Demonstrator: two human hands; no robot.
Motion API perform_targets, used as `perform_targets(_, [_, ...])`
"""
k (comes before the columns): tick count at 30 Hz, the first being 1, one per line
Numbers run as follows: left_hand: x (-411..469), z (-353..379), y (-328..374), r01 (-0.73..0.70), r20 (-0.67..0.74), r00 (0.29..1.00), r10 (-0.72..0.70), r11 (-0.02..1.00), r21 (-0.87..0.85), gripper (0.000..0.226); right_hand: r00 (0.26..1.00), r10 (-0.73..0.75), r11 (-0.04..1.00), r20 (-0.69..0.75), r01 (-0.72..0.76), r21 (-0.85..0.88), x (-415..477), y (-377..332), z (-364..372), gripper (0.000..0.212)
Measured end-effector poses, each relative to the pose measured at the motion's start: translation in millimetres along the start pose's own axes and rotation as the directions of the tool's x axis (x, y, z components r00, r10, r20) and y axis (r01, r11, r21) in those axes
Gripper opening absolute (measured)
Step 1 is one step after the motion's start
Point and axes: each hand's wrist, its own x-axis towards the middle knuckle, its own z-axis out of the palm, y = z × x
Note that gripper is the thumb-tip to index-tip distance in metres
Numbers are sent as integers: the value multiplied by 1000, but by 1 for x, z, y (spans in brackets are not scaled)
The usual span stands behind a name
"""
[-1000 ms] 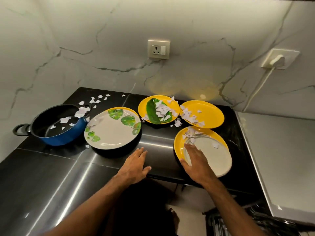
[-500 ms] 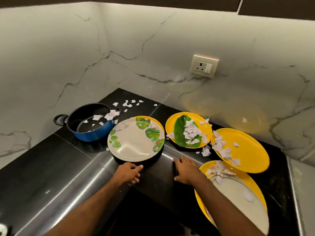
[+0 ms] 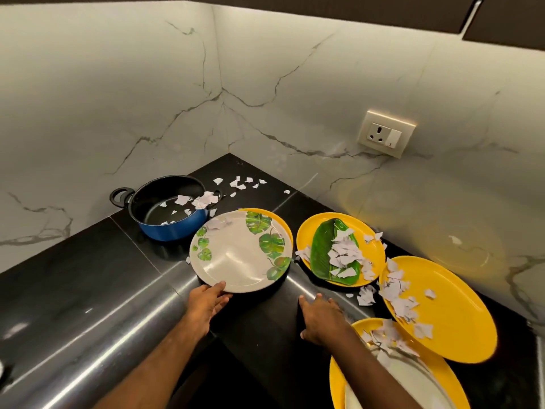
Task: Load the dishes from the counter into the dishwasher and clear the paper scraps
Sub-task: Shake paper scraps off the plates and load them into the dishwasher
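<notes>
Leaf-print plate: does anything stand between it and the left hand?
Nothing visible does. The left hand pinches the near rim of the leaf-print plate. Only a few paper scraps lie on its far edge, beside the blue pot.

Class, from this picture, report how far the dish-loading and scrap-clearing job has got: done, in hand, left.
Done: nothing visible; no dishwasher shows. In hand: the left hand pinches the near rim of the round white leaf-print plate; the right hand rests open on the black counter. Left: the blue pot, the yellow plates and the torn white paper scraps across them.
</notes>
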Motion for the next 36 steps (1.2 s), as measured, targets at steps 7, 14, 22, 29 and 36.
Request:
perform_targets(7, [-7, 14, 2, 11, -42, 999, -14, 996, -88, 20, 999, -36, 998, 25, 37, -53, 0, -4, 2, 92])
perform_targets(14, [-14, 13, -1, -50, -107, 994, 33, 985, -163, 18, 997, -72, 996, 6, 72, -59, -1, 0, 4, 92])
perform_targets(22, [-31, 7, -5, -132, -79, 990, 117, 967, -219, 33, 979, -77, 919, -189, 143, 368, 4, 40, 21, 41])
perform_targets(29, [-53, 14, -1, -237, -60, 971, 230, 956, -173, 27, 745, 273, 486, -608, 439, 756, -22, 60, -3, 20])
perform_targets(36, [-54, 42, -4, -314, -47, 948, 314, 949, 23, 45, 694, -193, 458, -694, 689, 562, -31, -23, -66, 33])
